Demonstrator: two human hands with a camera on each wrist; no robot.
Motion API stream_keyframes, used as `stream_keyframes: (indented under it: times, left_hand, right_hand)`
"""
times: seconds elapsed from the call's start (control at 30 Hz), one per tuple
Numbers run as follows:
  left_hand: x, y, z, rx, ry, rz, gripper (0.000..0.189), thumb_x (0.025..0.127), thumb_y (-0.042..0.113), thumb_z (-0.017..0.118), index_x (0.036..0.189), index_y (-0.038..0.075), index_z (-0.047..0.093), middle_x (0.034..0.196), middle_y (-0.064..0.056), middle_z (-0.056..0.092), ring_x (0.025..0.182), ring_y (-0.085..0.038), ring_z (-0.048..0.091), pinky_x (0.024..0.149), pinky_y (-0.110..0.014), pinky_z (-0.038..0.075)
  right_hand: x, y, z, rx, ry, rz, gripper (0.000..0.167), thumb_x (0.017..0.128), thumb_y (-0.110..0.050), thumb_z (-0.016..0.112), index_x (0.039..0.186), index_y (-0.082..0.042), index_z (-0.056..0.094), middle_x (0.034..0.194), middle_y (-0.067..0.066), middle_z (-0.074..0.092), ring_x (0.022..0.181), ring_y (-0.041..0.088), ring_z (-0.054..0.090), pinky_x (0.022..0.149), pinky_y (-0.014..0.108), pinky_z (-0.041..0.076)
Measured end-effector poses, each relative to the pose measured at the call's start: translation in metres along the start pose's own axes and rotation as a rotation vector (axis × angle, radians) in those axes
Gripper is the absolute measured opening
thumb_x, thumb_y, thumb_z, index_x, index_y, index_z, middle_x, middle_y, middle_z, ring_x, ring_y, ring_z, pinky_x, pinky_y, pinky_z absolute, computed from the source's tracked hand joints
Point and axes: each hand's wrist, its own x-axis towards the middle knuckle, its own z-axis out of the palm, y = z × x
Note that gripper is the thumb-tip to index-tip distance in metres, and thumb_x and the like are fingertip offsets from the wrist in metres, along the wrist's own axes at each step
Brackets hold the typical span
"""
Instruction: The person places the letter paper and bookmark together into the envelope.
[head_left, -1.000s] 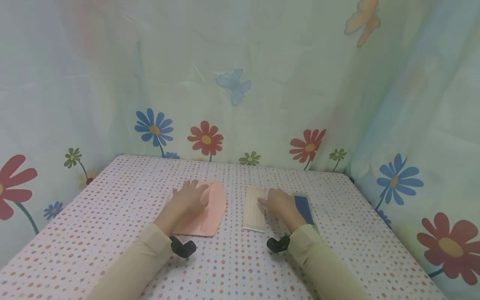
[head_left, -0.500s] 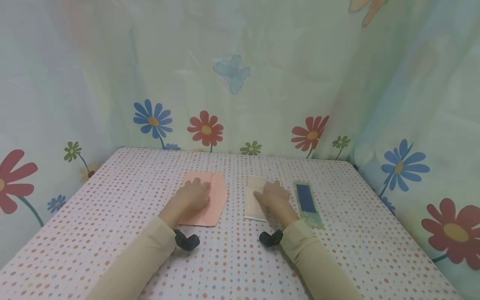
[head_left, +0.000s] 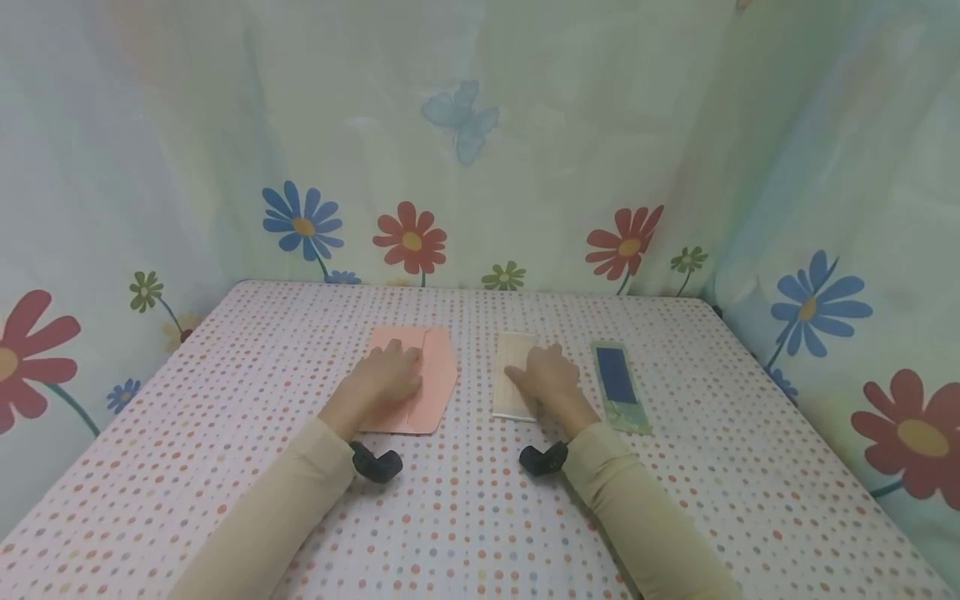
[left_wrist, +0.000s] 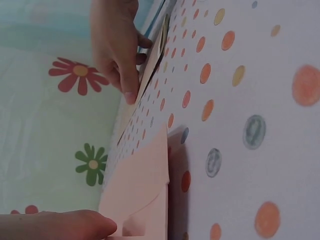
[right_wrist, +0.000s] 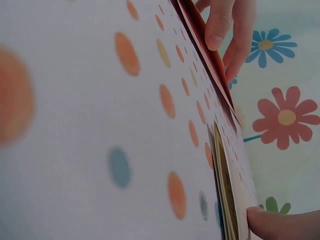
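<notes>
My left hand (head_left: 393,372) rests on a pink envelope (head_left: 438,375), fingers spread loosely over its left part. In the left wrist view its thumb tip lies by the flap of the envelope (left_wrist: 140,172). My right hand (head_left: 551,379) touches the right side of a flat cream rectangular piece (head_left: 512,393), its thumb reaching over the top. Seen from the right wrist, several thin layers show along the edge of the cream piece (right_wrist: 230,200). Both things lie flat on the table; the hands partly cover them.
A narrow green-patterned strip with a dark blue panel (head_left: 617,377) lies right of the right hand. The dotted cloth covers the table (head_left: 480,517). A flowered curtain (head_left: 540,150) hangs behind and at both sides.
The right hand has shifted left, off the blue-panelled strip and onto the cream piece, so the strip shows whole. The left hand stays on the envelope. The head view has tilted down.
</notes>
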Motion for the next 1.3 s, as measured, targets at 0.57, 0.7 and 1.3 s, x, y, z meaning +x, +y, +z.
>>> stream_keyframes:
  times: [0.57, 0.7, 1.3]
  left_hand:
    - [0.002, 0.002, -0.003, -0.011, -0.039, -0.034, 0.053, 0.093, 0.032, 0.047, 0.143, 0.016, 0.040, 0.145, -0.018, 0.036, 0.127, -0.041, 0.041, 0.098, -0.058, 0.040]
    - [0.002, 0.002, -0.002, -0.004, -0.041, -0.031, 0.053, 0.093, 0.032, 0.047, 0.143, 0.016, 0.041, 0.145, -0.018, 0.036, 0.126, -0.041, 0.041, 0.096, -0.058, 0.042]
    - [0.000, 0.003, -0.005, -0.006, -0.048, -0.036, 0.052, 0.093, 0.032, 0.046, 0.143, 0.018, 0.041, 0.147, -0.017, 0.034, 0.127, -0.041, 0.041, 0.098, -0.058, 0.040]
  right_hand:
    - [-0.005, -0.004, -0.001, 0.042, 0.045, 0.012, 0.059, 0.091, -0.052, 0.053, 0.115, 0.002, 0.058, 0.103, 0.021, 0.059, 0.079, 0.026, 0.055, 0.070, 0.043, 0.050]
    - [-0.003, -0.003, 0.000, 0.060, 0.038, 0.035, 0.056, 0.091, -0.051, 0.054, 0.113, 0.000, 0.059, 0.097, 0.018, 0.060, 0.077, 0.025, 0.055, 0.067, 0.040, 0.049]
    - [0.006, 0.005, 0.004, 0.278, 0.061, 0.051, 0.054, 0.092, -0.035, 0.059, 0.131, 0.001, 0.050, 0.122, 0.020, 0.059, 0.105, 0.033, 0.061, 0.086, 0.048, 0.050]
